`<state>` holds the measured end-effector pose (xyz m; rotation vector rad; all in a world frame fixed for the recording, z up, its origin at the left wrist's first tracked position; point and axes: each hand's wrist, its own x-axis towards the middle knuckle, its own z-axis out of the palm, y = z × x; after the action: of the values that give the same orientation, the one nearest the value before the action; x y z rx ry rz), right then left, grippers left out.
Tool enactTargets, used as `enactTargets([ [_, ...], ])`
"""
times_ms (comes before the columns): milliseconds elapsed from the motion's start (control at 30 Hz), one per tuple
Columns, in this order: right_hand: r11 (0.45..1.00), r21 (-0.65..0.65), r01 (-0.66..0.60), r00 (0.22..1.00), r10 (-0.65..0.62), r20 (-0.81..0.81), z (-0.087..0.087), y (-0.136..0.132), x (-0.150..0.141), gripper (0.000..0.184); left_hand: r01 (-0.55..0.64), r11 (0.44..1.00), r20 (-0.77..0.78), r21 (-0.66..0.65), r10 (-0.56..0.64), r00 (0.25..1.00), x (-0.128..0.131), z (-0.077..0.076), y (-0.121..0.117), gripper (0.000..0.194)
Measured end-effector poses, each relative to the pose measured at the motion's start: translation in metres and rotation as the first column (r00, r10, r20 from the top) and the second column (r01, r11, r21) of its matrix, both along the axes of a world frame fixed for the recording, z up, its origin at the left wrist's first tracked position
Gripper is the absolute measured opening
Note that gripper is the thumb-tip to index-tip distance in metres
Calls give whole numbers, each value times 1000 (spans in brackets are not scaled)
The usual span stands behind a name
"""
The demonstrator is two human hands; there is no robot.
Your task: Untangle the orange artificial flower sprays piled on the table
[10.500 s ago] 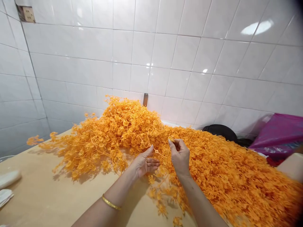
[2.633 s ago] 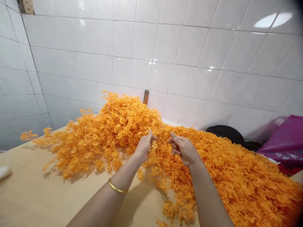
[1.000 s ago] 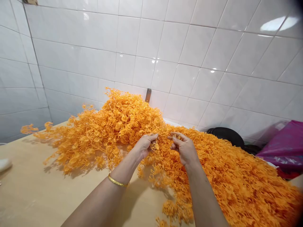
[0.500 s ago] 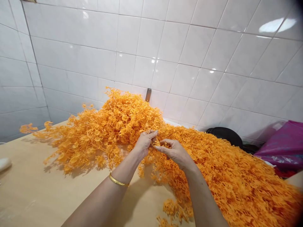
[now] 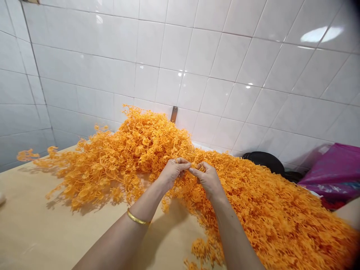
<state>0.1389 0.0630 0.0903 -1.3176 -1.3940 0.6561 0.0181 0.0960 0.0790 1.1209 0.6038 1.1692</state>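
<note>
My left hand [image 5: 172, 173], with a gold bangle on its wrist, is closed in a pinch near the middle of the head view. My right hand [image 5: 209, 182] meets it fingertip to fingertip, thumb and forefinger pinched. Between them is a small orange plastic flower sprig, mostly hidden by the fingers. Behind and left of the hands rises a tangled heap of orange branching plastic sprigs [image 5: 109, 157]. A denser pile of small orange plastic flower pieces [image 5: 270, 210] spreads to the right, partly under my right forearm.
The piles lie on a light wooden table [image 5: 25, 217] against a white tiled wall [image 5: 157, 48]. A dark metal strip [image 5: 174, 113] stands at the wall. Black round things [image 5: 266, 161] and a purple bag [image 5: 332, 168] sit at the right. A few loose orange clusters [image 5: 199, 249] lie in front.
My fingertips have come together, my right hand turning more upright, and the orange strands between them are now mostly covered. The whole view has shifted slightly.
</note>
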Motion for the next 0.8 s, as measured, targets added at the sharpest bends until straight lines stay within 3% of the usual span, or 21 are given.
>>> enactTargets([
  [167, 997, -63, -36, 999, 37, 15, 1, -1, 1, 34, -21, 999, -70, -29, 19, 997, 0, 4, -4, 28],
  [333, 940, -171, -295, 950, 268, -162, 9, -8, 8, 36, -41, 996, -81, -84, 35, 996, -1, 3, -4, 21],
  [400, 924, -168, -343, 926, 303, -225, 11, -9, 11, 33, -45, 995, -89, -89, 37, 995, -1, 2, -2, 18],
  [600, 948, -177, -265, 954, 231, -190, 5, -4, 12, 27, -87, 991, -158, -101, 70, 985, 1, 2, -4, 8],
  [800, 966, -152, -209, 954, 167, -248, -2, 5, 20, 20, -73, 995, -195, -69, 58, 979, 1, 2, -5, 11],
])
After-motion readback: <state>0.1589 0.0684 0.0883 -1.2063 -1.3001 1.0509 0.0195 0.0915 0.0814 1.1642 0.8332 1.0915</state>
